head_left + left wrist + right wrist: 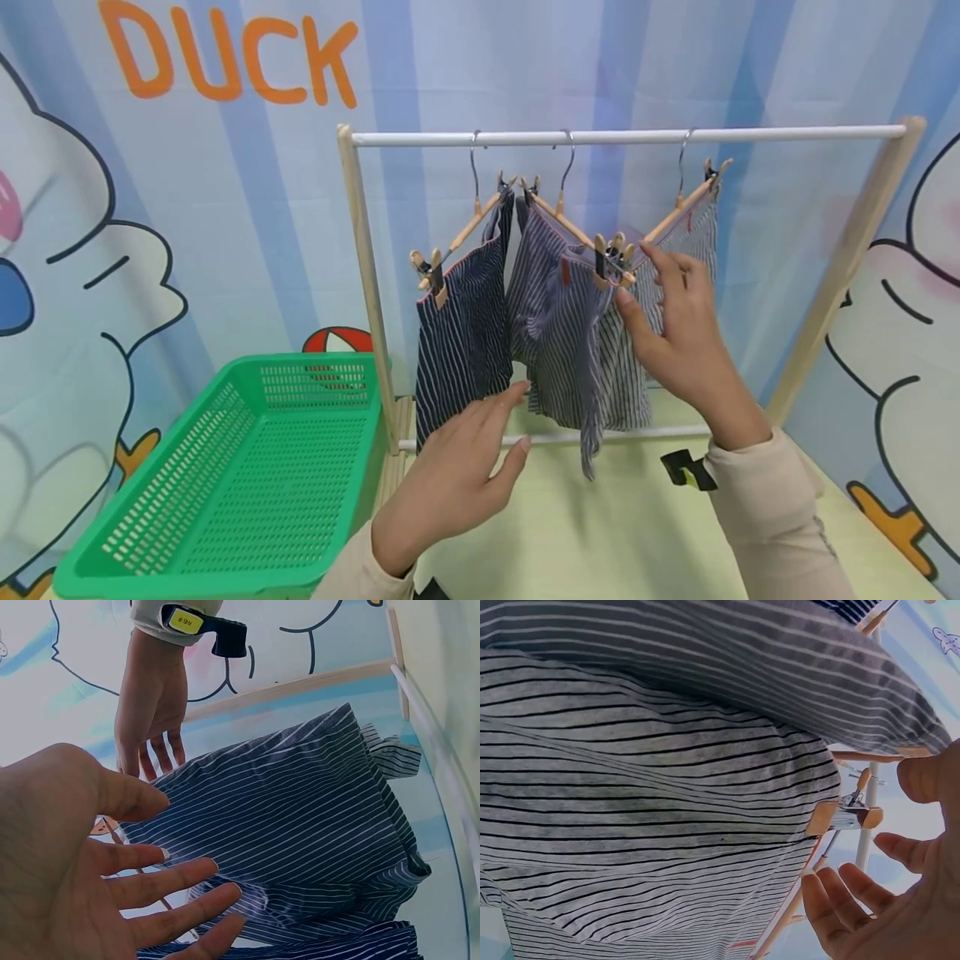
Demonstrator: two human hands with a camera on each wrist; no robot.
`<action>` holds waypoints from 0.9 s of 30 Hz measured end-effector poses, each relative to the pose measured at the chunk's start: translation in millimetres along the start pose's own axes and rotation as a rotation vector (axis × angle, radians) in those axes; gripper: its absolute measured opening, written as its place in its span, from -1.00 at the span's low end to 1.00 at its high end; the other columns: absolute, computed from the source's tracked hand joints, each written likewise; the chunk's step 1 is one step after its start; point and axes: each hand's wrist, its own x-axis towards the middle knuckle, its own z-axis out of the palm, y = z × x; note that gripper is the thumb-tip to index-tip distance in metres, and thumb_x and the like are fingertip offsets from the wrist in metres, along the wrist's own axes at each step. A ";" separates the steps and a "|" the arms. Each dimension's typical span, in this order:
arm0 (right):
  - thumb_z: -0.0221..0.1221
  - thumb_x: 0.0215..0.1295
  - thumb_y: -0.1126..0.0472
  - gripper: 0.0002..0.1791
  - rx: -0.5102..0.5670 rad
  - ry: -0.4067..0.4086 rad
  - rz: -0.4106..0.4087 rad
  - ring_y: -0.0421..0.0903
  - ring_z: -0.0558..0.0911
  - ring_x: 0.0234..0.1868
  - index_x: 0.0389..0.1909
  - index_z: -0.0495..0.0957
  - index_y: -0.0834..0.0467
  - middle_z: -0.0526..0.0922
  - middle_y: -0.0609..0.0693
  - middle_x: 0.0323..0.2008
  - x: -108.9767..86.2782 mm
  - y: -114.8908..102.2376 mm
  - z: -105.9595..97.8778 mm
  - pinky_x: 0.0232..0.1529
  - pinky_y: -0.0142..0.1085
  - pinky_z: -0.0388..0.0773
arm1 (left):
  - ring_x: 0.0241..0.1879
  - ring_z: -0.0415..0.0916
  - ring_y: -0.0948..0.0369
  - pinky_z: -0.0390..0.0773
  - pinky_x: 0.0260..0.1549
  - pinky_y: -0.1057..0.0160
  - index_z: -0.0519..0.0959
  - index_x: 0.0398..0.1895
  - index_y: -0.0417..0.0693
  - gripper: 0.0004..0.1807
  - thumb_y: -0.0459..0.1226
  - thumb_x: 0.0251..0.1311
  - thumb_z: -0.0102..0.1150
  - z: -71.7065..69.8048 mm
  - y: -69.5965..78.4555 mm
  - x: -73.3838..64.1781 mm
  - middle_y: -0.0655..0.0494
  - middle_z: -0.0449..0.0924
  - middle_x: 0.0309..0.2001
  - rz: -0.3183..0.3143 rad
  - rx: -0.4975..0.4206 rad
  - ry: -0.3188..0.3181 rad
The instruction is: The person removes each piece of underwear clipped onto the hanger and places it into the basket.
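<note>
Three pairs of striped shorts hang by clip hangers from a rack. On the left are navy shorts [465, 333], in the middle grey-purple shorts [555, 333], and on the right light grey shorts [652, 787], partly behind the middle pair. My left hand [457, 467] is held low in front of the navy and middle shorts, fingers spread and holding nothing. Beside the front clips [615, 258] of the middle and right hangers, my right hand [682, 333] has its fingers parted. Its thumb is right at the middle shorts' waistband corner.
A green plastic basket [360, 500] stands left of the rack. The rack has a white top rail [630, 137] and wooden side posts [847, 275], on a pale tabletop [600, 533]. A printed cartoon curtain [262, 208] hangs behind.
</note>
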 end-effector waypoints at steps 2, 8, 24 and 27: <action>0.03 0.50 0.18 -0.36 -0.005 0.000 0.003 0.21 0.28 0.04 0.52 0.10 0.16 0.24 0.40 0.15 2.1 1.2 0.3 -0.11 -0.06 0.18 | 0.26 0.50 0.12 0.55 0.15 0.01 0.19 0.51 0.06 -0.40 -0.07 0.46 -0.02 -0.1 0.0 -0.1 0.13 0.52 0.28 0.001 0.010 0.004; -0.01 0.53 0.11 -0.38 0.017 -0.008 0.014 0.24 0.23 0.06 0.51 0.11 0.17 0.22 0.42 0.12 10.9 3.1 -0.3 -0.03 0.06 0.15 | 0.28 0.49 0.10 0.52 0.19 0.02 0.19 0.51 0.03 -0.40 -0.07 0.47 -0.02 -0.6 0.1 0.7 0.11 0.51 0.29 0.008 0.012 0.005; -0.06 0.53 0.15 -0.44 0.014 -0.041 0.100 0.32 0.23 0.09 0.49 0.17 0.14 0.12 0.43 0.19 22.4 3.2 5.0 -0.05 0.13 0.22 | 0.25 0.53 0.06 0.56 0.14 0.00 0.23 0.48 -0.05 -0.40 -0.10 0.45 0.00 2.4 -0.8 0.6 0.05 0.57 0.24 0.028 0.041 0.032; -0.08 0.53 0.16 -0.48 0.017 -0.048 0.113 0.22 0.23 -0.02 0.45 0.22 0.18 0.12 0.40 0.15 25.1 3.4 5.5 -0.12 -0.01 0.18 | 0.20 0.57 0.04 0.58 0.10 -0.01 0.23 0.48 -0.04 -0.41 -0.10 0.45 0.01 2.0 -1.0 -0.2 0.05 0.57 0.24 0.020 0.037 0.037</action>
